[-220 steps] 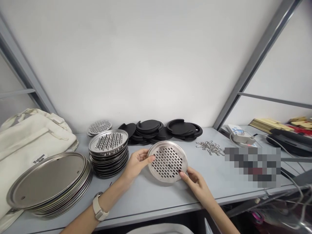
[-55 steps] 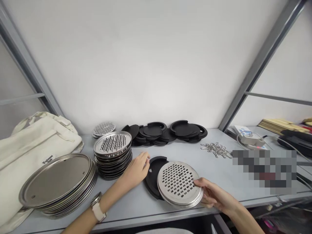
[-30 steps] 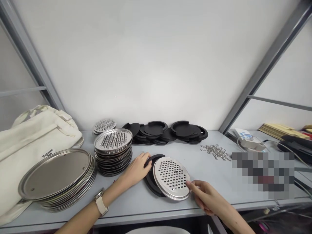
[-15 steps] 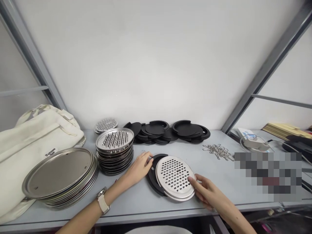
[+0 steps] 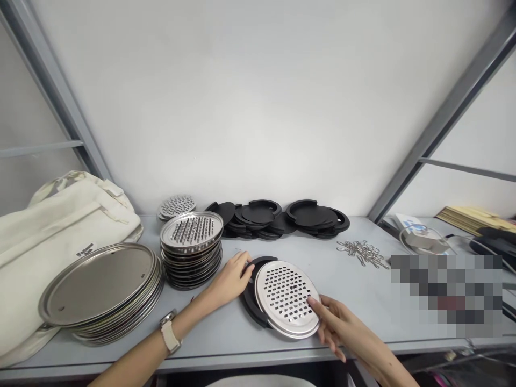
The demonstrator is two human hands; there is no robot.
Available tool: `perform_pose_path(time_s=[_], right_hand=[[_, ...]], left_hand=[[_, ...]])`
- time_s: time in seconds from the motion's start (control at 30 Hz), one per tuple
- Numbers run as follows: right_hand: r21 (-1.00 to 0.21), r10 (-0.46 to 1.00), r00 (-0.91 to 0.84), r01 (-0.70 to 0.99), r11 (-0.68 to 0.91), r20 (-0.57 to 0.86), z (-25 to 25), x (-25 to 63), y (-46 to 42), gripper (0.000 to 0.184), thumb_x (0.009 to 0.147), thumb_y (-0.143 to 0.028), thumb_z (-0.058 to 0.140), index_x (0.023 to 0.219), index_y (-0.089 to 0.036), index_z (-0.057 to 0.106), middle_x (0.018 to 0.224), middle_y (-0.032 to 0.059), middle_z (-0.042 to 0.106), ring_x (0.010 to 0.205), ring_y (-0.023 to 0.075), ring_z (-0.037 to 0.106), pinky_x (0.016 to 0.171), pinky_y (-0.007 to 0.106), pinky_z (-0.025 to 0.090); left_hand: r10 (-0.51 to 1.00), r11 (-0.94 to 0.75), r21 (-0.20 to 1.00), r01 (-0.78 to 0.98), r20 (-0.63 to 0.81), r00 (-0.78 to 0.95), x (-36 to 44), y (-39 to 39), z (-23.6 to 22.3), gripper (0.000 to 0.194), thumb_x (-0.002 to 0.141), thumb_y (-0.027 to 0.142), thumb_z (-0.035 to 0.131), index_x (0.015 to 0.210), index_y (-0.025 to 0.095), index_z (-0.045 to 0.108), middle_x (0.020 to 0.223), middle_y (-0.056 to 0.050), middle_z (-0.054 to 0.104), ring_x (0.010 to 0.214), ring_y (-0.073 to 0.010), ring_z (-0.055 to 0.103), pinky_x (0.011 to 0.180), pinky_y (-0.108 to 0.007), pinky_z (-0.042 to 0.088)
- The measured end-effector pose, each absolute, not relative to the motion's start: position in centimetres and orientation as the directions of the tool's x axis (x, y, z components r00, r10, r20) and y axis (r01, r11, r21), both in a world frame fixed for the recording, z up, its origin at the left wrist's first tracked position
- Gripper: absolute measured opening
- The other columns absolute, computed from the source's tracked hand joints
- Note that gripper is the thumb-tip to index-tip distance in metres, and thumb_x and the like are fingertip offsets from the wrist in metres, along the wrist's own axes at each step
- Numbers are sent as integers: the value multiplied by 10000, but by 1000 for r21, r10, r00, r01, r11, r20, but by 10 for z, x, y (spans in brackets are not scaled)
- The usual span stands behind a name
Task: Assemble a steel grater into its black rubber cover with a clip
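A round perforated steel disc (image 5: 287, 298) lies on a black round base (image 5: 250, 303) near the front of the grey shelf (image 5: 226, 336). My left hand (image 5: 231, 278) rests at the base's left rim, fingers curled against the edge. My right hand (image 5: 337, 325) touches the disc's right front rim with its fingers bent around the edge. The disc sits shifted to the right of the base, leaving a black crescent showing on the left.
A stack of perforated steel discs (image 5: 192, 247) stands left of my left hand, with large steel trays (image 5: 100, 287) and a white cloth bag (image 5: 52, 226) further left. Black bases (image 5: 278, 217) lie along the wall. Wire clips (image 5: 363, 251) lie to the right.
The disc, first held up in both hands, now lies on a black base on the shelf. In the last second it slid slightly over the base under my right hand.
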State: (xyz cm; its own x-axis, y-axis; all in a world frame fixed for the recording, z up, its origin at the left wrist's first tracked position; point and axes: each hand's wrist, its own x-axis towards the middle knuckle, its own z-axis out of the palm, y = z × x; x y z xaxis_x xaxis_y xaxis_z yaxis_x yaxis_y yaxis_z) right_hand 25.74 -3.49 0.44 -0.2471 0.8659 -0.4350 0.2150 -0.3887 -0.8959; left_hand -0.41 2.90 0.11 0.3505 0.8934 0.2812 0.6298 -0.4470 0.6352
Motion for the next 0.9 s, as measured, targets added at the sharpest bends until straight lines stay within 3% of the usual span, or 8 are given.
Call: perform_pose_path(time_s=[0.27,0.53,0.73,0.9], right_hand=[[-899,882,-253,298,-320,-398,8,262,-31,492,786,-667,499,800,-176,471,385,-65,482,290,37,335,307,133,235],[-863,900,-168,398,-311,-401,-3,277,-23,540,755,-730,460,703,-193,438,360,-100,316,322,37,213,336,173,154],[-818,943,-33,508,-269,-330,-8,283,-25,520,768,-732,400,762,-213,436,372,-81,378,324,77,285,353,202,196],[-786,985,24,600,-153,-173,-7,278,-31,456,818,-652,385,968,-224,435,415,-68,470,395,133,405,420,226,297]], left_hand=[[913,-405,650,643,258,315,-4,37,-9,74,871,241,431,874,187,482,720,13,487,656,-138,475,617,-264,375],[929,-368,633,681,236,283,-5,37,-8,103,862,276,445,850,186,493,700,18,486,656,-138,492,616,-260,389],[878,-472,600,646,382,287,-4,32,6,127,847,196,466,940,200,552,977,-36,543,840,-163,544,771,-301,436],[841,-535,653,536,350,413,1,26,13,213,868,161,454,1007,216,605,850,-16,600,852,-162,560,811,-292,442]])
